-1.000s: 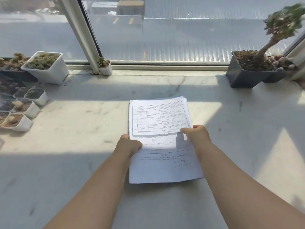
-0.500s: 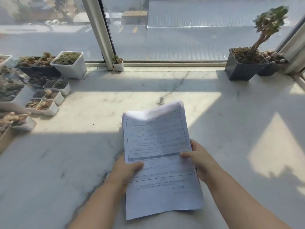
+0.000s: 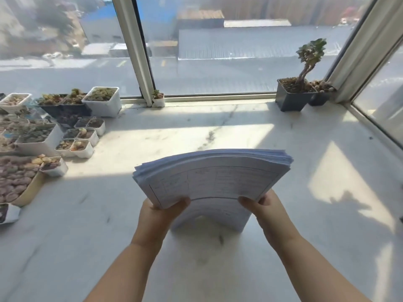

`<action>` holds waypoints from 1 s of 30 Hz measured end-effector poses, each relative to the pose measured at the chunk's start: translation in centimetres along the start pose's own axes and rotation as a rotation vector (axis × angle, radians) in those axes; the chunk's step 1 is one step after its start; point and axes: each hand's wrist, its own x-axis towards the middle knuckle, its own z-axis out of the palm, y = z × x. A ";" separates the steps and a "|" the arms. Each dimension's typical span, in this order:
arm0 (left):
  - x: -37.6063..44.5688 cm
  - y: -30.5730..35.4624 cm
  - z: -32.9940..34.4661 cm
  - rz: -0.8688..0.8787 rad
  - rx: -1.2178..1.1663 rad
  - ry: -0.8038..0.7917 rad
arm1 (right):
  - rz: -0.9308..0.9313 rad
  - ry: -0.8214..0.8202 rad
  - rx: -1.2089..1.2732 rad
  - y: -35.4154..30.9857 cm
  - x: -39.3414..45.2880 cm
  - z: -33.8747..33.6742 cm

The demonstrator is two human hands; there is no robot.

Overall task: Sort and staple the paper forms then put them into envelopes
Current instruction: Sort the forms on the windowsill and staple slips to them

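Observation:
A thick stack of printed paper forms stands on its lower edge on the marble sill, bent forward so the top half arches away from me. My left hand grips the stack's left side, thumb on the front sheet. My right hand grips the right side the same way. The upper sheets fan slightly at the far edge. No stapler or envelopes are in view.
Several small white pots of succulents crowd the left side of the sill. A dark pot with a small tree stands at the back right by the window frame. Glass panes close the back and right.
The stack has been lifted from lying flat to standing on its lower edge, curved forward. Both hands have shifted to its sides. The camera has pulled back.

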 end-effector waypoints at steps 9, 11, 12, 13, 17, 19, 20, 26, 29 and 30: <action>-0.3 -0.4 0.4 0.090 -0.051 0.084 | -0.067 0.118 -0.004 -0.2 -0.4 0.7; -0.1 -0.8 0.2 0.077 -0.011 0.034 | -0.058 0.100 -0.001 0.3 -0.3 0.2; 0.1 -1.3 0.1 0.065 0.004 0.005 | -0.043 0.097 0.000 0.8 -0.2 0.0; 0.2 -1.9 0.1 0.053 0.023 -0.013 | -0.023 0.098 -0.001 1.3 -0.1 -0.1; -0.2 -4.6 0.8 0.038 0.136 0.023 | 0.084 0.098 0.041 3.5 0.2 0.0; -0.6 -5.3 1.4 0.020 0.162 0.064 | 0.124 0.097 0.071 3.8 0.1 0.4; -0.8 -5.2 1.7 0.027 0.183 0.082 | 0.134 0.108 0.090 3.7 -0.1 0.4; -2.4 -1.8 1.2 0.250 0.561 0.072 | 0.085 0.107 0.281 0.9 -1.7 -3.0; -2.7 2.2 1.0 0.390 0.897 -0.047 | 0.023 0.125 0.448 -2.4 -2.1 -7.4; -2.9 3.7 1.3 0.427 0.973 -0.085 | -0.024 0.120 0.443 -3.5 -2.4 -8.9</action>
